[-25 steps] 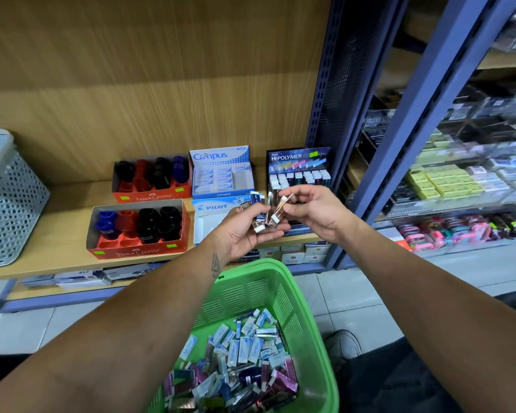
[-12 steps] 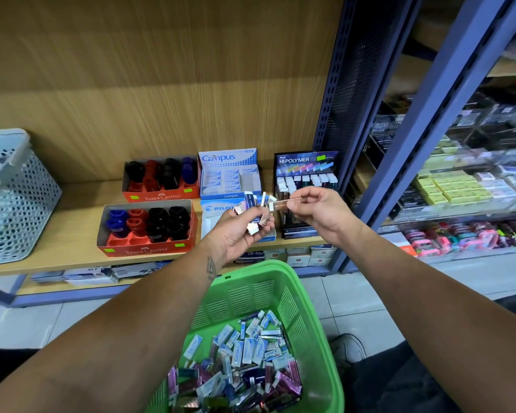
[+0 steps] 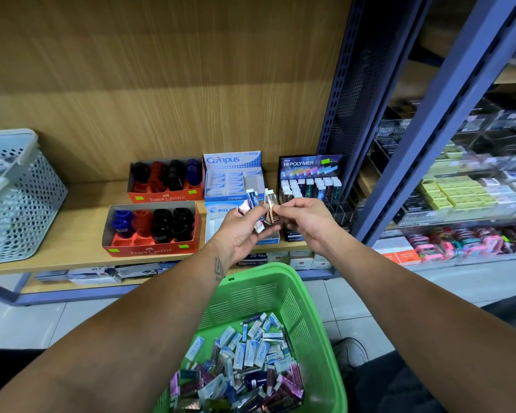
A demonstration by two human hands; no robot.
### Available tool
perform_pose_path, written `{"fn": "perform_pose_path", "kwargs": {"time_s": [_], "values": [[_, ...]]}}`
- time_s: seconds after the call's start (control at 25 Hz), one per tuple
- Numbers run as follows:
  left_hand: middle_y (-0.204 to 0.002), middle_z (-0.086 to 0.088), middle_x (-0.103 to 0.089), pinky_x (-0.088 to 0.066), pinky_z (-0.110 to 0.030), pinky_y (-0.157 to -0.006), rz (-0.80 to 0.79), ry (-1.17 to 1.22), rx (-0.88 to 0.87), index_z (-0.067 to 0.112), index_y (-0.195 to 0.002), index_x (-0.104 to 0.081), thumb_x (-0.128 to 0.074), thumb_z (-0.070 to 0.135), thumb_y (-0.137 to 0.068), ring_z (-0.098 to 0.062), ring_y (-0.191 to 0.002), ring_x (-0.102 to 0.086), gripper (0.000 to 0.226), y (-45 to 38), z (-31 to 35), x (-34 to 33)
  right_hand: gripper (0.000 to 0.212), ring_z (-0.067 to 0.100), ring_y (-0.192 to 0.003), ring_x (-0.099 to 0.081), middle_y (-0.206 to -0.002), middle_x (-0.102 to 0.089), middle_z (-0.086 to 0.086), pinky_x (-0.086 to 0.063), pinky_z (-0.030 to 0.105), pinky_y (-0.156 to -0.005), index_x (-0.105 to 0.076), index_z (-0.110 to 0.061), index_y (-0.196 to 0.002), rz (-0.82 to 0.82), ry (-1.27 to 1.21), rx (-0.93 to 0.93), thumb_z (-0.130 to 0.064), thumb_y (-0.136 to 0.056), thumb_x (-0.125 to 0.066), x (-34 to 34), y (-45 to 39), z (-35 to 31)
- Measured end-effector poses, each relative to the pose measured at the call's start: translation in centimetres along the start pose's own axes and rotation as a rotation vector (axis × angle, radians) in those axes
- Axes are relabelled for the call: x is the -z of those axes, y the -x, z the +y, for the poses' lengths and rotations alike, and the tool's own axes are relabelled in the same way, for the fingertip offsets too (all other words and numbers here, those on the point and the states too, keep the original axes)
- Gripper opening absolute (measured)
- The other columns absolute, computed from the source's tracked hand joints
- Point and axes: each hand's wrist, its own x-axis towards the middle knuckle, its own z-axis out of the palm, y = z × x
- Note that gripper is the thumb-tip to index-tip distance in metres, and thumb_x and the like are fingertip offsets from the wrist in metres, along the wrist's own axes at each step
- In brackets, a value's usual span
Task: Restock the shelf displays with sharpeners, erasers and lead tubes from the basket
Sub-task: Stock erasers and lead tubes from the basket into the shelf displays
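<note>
We see a green slotted plastic basket (image 3: 316,338) near us, full of erasers and lead tubes (image 3: 239,365). Left hand (image 3: 239,234) grips a fanned bunch of lead tubes (image 3: 252,204); right hand (image 3: 303,217) pinches one coppery tube (image 3: 271,208) from it. On the far wooden shelf (image 3: 81,222): two orange cardboard sharpener trays (image 3: 152,226), a Campus eraser box (image 3: 234,177), a Hi-Polymer lead display (image 3: 310,183). Grey perforated basket (image 3: 18,201) stands far left. Tiled floor (image 3: 340,296).

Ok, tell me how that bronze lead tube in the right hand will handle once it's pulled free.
The bronze lead tube looks like a slim, hard case, so probably stiff and light. Its glossy surface may slip in the right hand, whose grip is only a fingertip pinch. The left hand holds several tubes fanned loosely, so neighbours could shift.
</note>
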Motion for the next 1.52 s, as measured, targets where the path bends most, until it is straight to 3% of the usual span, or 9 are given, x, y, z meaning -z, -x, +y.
{"fn": "perform_pose_path", "kwargs": {"time_s": [0.08,0.28,0.52,0.64,0.72,0.92,1.08,1.24,1.52], "values": [[-0.106,-0.025,-0.071,-0.062,-0.037,-0.076,-0.041,0.039,0.026,-0.009,-0.112,-0.059,-0.067,0.005,-0.092,-0.037,-0.094,-0.072,0.026,0.0,0.1,-0.1,0.008,0.017,-0.075,-0.064,-0.083,-0.071,0.008,-0.052,0.021,-0.063,-0.07,-0.007,-0.084,-0.02,0.001,0.061,-0.001,-0.083,-0.076,0.1,0.2,0.0],[-0.096,-0.024,-0.071,-0.059,-0.029,-0.068,-0.098,-0.023,0.048,-0.008,-0.111,-0.062,-0.066,0.004,-0.092,-0.03,-0.081,-0.071,0.023,0.1,0.0,-0.1,0.061,0.019,-0.103,-0.068,-0.12,-0.069,0.007,-0.057,0.031,-0.085,-0.061,-0.011,-0.131,-0.188,0.007,0.137,0.021,-0.078,-0.066,0.7,-0.2,-1.2],[-0.094,-0.025,-0.071,-0.059,-0.027,-0.063,-0.129,-0.081,0.112,-0.006,-0.112,-0.063,-0.068,0.003,-0.09,-0.03,-0.08,-0.071,0.025,-0.9,0.5,-1.0,0.041,0.023,-0.09,-0.061,-0.102,-0.07,0.023,-0.052,0.035,-0.083,-0.072,-0.016,-0.115,-0.268,0.256,0.209,0.006,-0.08,-0.075,3.1,-1.3,-2.5],[-0.102,-0.031,-0.069,-0.062,-0.035,-0.074,-0.153,-0.035,0.133,-0.012,-0.116,-0.059,-0.067,0.002,-0.09,-0.04,-0.091,-0.072,0.031,-1.7,0.5,-2.3,0.03,0.017,-0.086,-0.065,-0.094,-0.07,0.012,-0.056,0.029,-0.084,-0.069,-0.004,-0.105,-0.263,0.248,0.213,0.008,-0.079,-0.075,4.9,-1.6,-3.8],[-0.104,-0.036,-0.067,-0.061,-0.042,-0.08,-0.161,0.018,0.125,-0.016,-0.115,-0.057,-0.063,0.002,-0.093,-0.045,-0.096,-0.07,0.029,-2.5,0.8,-3.7,0.026,0.013,-0.082,-0.065,-0.09,-0.07,0.008,-0.057,0.028,-0.08,-0.068,-0.003,-0.102,-0.173,0.3,0.23,0.008,-0.079,-0.075,6.1,-2.3,-5.2],[-0.093,-0.026,-0.068,-0.062,-0.042,-0.079,0.105,-0.076,-0.004,0.0,-0.113,-0.047,-0.06,-0.002,-0.095,-0.035,-0.082,-0.074,0.022,-5.5,1.9,-6.3,0.021,0.013,-0.073,-0.058,-0.081,-0.063,-0.003,-0.049,0.03,-0.071,-0.067,-0.015,-0.093,0.266,0.662,0.301,-0.002,-0.081,-0.077,8.7,-5.5,-8.6],[-0.098,-0.027,-0.065,-0.061,-0.039,-0.081,0.127,-0.182,-0.018,0.0,-0.099,-0.051,-0.059,-0.001,-0.095,-0.036,-0.087,-0.073,0.009,-6.6,0.8,-6.8,0.029,0.021,-0.092,-0.059,-0.105,-0.06,-0.003,-0.043,0.026,-0.075,-0.067,-0.027,-0.11,0.217,1.044,0.292,-0.01,-0.087,-0.073,9.2,-7.3,-8.0],[-0.09,-0.026,-0.065,-0.063,-0.034,-0.072,0.093,-0.26,-0.027,-0.011,-0.105,-0.058,-0.061,0.001,-0.094,-0.036,-0.082,-0.074,0.017,-7.4,-0.5,-6.3,0.017,0.028,-0.108,-0.061,-0.124,-0.063,0.006,-0.051,0.033,-0.085,-0.069,-0.022,-0.102,0.104,1.365,0.269,-0.009,-0.09,-0.07,9.3,-7.6,-7.3],[-0.092,-0.028,-0.066,-0.063,-0.033,-0.07,0.067,-0.289,-0.034,-0.011,-0.108,-0.057,-0.063,0.002,-0.093,-0.037,-0.082,-0.074,0.021,-7.1,-0.7,-6.1,0.028,0.034,-0.112,-0.06,-0.128,-0.061,0.015,-0.053,0.04,-0.09,-0.066,-0.015,-0.117,0.058,1.478,0.241,-0.006,-0.091,-0.069,9.1,-7.9,-6.2]]}}
